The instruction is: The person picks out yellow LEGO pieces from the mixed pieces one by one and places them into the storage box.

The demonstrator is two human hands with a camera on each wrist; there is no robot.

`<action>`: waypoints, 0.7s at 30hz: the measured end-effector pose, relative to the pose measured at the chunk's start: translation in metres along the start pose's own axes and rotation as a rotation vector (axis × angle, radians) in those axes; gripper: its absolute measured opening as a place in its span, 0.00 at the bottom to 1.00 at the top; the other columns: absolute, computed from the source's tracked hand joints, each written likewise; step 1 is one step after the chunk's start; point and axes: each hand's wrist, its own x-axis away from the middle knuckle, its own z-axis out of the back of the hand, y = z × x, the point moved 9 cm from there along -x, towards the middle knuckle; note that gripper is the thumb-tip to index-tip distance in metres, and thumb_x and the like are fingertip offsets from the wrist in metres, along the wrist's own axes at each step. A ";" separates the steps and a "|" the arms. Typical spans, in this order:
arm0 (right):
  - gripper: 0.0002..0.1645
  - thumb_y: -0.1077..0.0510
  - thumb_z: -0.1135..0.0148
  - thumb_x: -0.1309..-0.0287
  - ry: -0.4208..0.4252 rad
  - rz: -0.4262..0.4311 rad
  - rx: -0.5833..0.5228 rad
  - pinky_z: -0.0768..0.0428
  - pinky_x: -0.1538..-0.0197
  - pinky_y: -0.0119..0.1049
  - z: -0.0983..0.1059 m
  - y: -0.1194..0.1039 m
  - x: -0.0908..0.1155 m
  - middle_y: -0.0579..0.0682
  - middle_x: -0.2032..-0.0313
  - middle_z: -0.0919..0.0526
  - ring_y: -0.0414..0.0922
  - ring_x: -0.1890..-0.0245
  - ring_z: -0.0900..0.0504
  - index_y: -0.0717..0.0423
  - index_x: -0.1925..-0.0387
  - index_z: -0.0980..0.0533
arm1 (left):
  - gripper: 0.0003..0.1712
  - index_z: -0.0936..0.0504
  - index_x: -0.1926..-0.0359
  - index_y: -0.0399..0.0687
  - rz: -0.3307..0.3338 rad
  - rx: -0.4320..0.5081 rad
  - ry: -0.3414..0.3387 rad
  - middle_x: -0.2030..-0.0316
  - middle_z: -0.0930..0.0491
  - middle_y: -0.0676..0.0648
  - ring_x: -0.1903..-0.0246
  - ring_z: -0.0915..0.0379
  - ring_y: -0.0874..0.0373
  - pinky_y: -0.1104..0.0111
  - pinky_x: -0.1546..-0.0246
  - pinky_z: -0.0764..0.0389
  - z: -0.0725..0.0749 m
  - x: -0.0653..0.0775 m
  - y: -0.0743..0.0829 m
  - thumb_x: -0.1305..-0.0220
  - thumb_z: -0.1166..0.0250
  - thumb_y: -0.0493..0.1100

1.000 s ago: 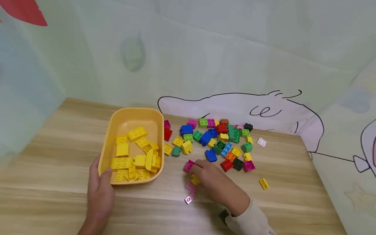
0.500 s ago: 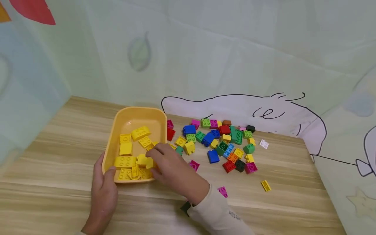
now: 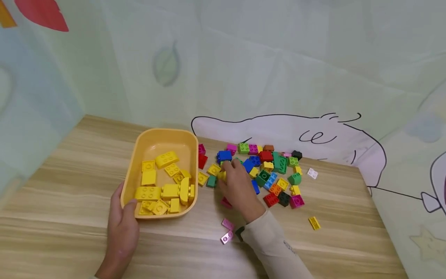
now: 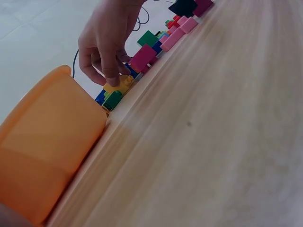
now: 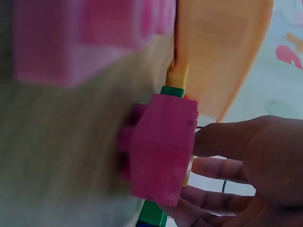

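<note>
My left hand (image 3: 122,224) grips the near left side of a yellow-orange plastic tub (image 3: 163,134), thumb over the rim and fingers along the outer wall. Several yellow toy bricks (image 3: 148,178) lie inside it. To the right of the tub, my right hand (image 3: 242,192) reaches down into the loose coloured bricks. In the left wrist view, its thumb and fingers pinch a yellow brick (image 4: 118,85) beside a green brick (image 4: 112,100). A magenta brick (image 5: 163,146) stands in front of those fingertips in the right wrist view and partly hides them.
Mixed bricks spread over the wooden table (image 3: 334,197) up to the wall. Two pink bricks (image 3: 227,223) lie near my right sleeve. A yellow brick (image 3: 314,223) and a white brick (image 3: 312,173) lie apart on the right.
My right hand carried a yellow brick from beside the pink ones into the tub, let it go, and has moved back right to another yellow brick. My left hand keeps its hold.
</note>
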 end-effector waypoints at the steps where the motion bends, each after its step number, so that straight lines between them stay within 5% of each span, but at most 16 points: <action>1: 0.21 0.61 0.27 0.45 -0.001 -0.012 -0.005 0.10 0.58 0.37 0.000 0.001 -0.001 0.53 0.56 0.24 0.47 0.59 0.25 0.57 0.50 0.22 | 0.31 0.63 0.22 0.63 -0.001 0.003 -0.002 0.21 0.63 0.55 0.23 0.63 0.55 0.44 0.22 0.53 0.000 0.000 0.000 0.20 0.70 0.42; 6: 0.18 0.62 0.27 0.46 0.068 0.014 -0.037 0.09 0.60 0.36 0.021 -0.014 0.005 0.51 0.57 0.24 0.45 0.62 0.25 0.55 0.53 0.22 | 0.31 0.63 0.22 0.63 -0.007 0.002 -0.003 0.21 0.62 0.54 0.23 0.63 0.55 0.45 0.22 0.53 -0.001 -0.001 0.003 0.20 0.70 0.42; 11: 0.17 0.63 0.29 0.45 0.151 0.216 -0.164 0.10 0.62 0.33 0.052 -0.063 0.017 0.49 0.58 0.24 0.44 0.61 0.23 0.54 0.54 0.23 | 0.31 0.63 0.22 0.63 0.004 -0.001 -0.001 0.21 0.62 0.54 0.23 0.63 0.54 0.44 0.22 0.54 0.000 0.000 0.001 0.20 0.70 0.42; 15: 0.18 0.61 0.29 0.42 0.046 0.372 -0.172 0.11 0.54 0.32 0.040 -0.103 0.021 0.48 0.56 0.25 0.42 0.58 0.24 0.54 0.51 0.24 | 0.31 0.63 0.22 0.64 0.020 -0.002 0.011 0.21 0.62 0.54 0.23 0.63 0.55 0.45 0.21 0.55 0.003 0.001 -0.002 0.20 0.70 0.43; 19: 0.21 0.57 0.28 0.41 -0.064 0.387 -0.116 0.13 0.50 0.31 0.018 -0.116 0.020 0.47 0.53 0.26 0.41 0.56 0.28 0.53 0.48 0.24 | 0.31 0.62 0.22 0.64 0.020 0.007 0.007 0.21 0.61 0.54 0.23 0.63 0.55 0.46 0.21 0.54 0.002 0.001 -0.002 0.20 0.69 0.42; 21: 0.20 0.56 0.29 0.40 -0.050 0.375 -0.107 0.13 0.49 0.33 0.017 -0.109 0.016 0.48 0.52 0.25 0.42 0.54 0.27 0.52 0.48 0.24 | 0.31 0.62 0.22 0.64 0.021 0.006 0.003 0.21 0.61 0.54 0.23 0.62 0.55 0.46 0.21 0.53 0.001 0.000 -0.002 0.20 0.69 0.42</action>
